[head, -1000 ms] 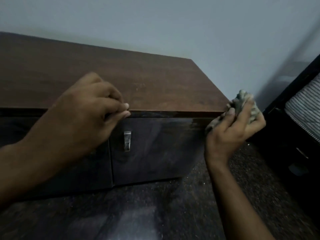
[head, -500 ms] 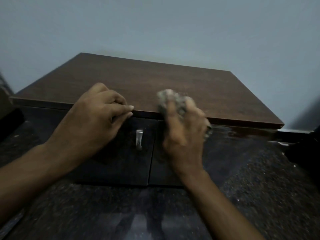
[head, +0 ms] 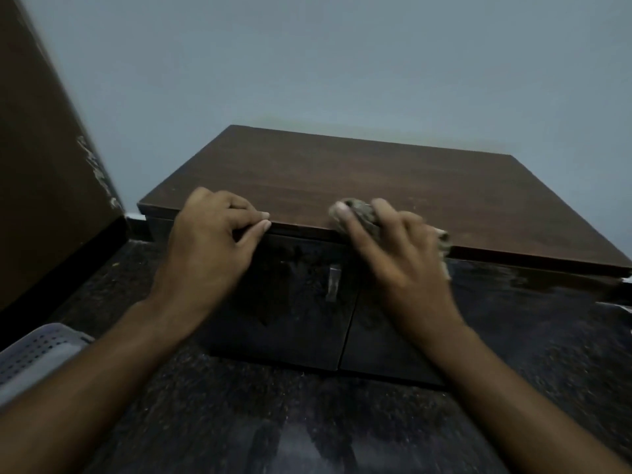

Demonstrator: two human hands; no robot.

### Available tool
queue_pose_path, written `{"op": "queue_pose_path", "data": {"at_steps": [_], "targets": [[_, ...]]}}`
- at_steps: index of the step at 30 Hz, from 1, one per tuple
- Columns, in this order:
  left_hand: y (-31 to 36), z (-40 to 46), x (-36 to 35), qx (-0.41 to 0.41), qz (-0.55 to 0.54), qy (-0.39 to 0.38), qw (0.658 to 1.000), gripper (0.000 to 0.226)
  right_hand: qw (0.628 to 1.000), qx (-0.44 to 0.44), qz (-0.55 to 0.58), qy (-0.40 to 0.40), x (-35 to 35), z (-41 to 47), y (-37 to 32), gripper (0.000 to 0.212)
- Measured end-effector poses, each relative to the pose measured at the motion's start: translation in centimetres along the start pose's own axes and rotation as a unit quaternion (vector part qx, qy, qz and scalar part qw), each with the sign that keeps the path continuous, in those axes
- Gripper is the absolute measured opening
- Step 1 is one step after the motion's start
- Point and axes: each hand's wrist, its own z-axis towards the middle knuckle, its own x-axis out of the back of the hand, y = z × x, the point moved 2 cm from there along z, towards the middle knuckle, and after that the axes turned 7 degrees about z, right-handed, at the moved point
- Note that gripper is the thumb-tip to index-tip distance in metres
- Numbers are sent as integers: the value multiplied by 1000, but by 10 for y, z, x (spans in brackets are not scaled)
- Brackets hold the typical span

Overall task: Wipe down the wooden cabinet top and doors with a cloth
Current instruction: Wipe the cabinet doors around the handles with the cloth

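The right hand (head: 393,248) grips a bunched grey cloth (head: 359,213) and presses it against the front edge of the cabinet top (head: 376,179), above the right door (head: 393,336). The left hand (head: 212,241) is curled, holding nothing, its fingertips resting on that same edge above the left door (head: 290,319). A small metal handle (head: 333,282) hangs between the two hands. Left of the cabinet stands a brown panel (head: 41,186); dark speckled floor (head: 273,422) lies in front.

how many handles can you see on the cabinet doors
1. A single metal handle sits near the top of the left door, beside the centre seam. The right hand, holding the cloth, covers the right door's upper corner, so another may be hidden.
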Motion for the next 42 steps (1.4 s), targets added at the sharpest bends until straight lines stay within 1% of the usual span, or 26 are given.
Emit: {"op": "queue_pose_path", "data": {"at_steps": [2, 4, 8, 10, 12, 14, 17, 19, 21, 23, 26, 28, 30, 32, 33, 36, 38, 40, 42], "targets": [[-5, -5, 0, 33, -18, 15, 999, 14, 1000, 8, 14, 5, 6, -9, 11, 51], [-7, -6, -2, 39, -28, 26, 999, 14, 999, 20, 28, -4, 2, -2, 7, 50], [-20, -6, 3, 92, -47, 60, 993, 11, 990, 126, 48, -44, -31, 47, -42, 52], [-31, -13, 10, 121, -45, 77, 989, 11, 983, 164, 50, -62, -40, 63, -57, 53], [-45, -23, 17, 149, -37, 88, 984, 12, 976, 193, 47, -87, -40, 65, -54, 55], [-58, -32, 22, 176, -40, 96, 979, 17, 970, 214, 48, -105, -32, 56, -42, 52], [-78, -42, 24, 220, -49, 110, 968, 21, 974, 191, 59, -105, -27, 53, -38, 47], [-83, -43, 18, 250, -63, 109, 960, 27, 980, 170, 59, -86, -34, 63, -52, 51], [-85, -44, 13, 273, -77, 109, 953, 30, 981, 167, 65, -76, -49, 83, -79, 52], [-85, -44, 12, 276, -74, 110, 952, 30, 981, 162, 78, -76, -65, 107, -110, 50], [-89, -42, 16, 270, -46, 112, 955, 28, 983, 122, 91, -97, -84, 137, -146, 47], [-95, -43, 21, 284, -39, 124, 950, 27, 984, 121, 86, -102, -87, 140, -149, 46], [-101, -44, 26, 292, -43, 126, 947, 26, 980, 151, 79, -102, -81, 130, -139, 49], [-105, -43, 28, 284, -51, 118, 950, 24, 982, 155, 73, -84, -76, 122, -128, 50], [-107, -42, 28, 279, -55, 116, 952, 24, 984, 141, 77, -81, -76, 124, -130, 50], [-106, -39, 28, 281, -45, 114, 952, 25, 983, 93, 105, -120, -86, 152, -164, 46], [-106, -39, 31, 293, -30, 120, 948, 27, 982, 71, 109, -139, -92, 171, -181, 48], [-110, -38, 35, 287, -27, 123, 950, 26, 979, 37, 128, -157, -89, 177, -172, 45], [-112, -36, 37, 269, -36, 120, 955, 25, 974, -8, 159, -161, -81, 168, -147, 38]]}}
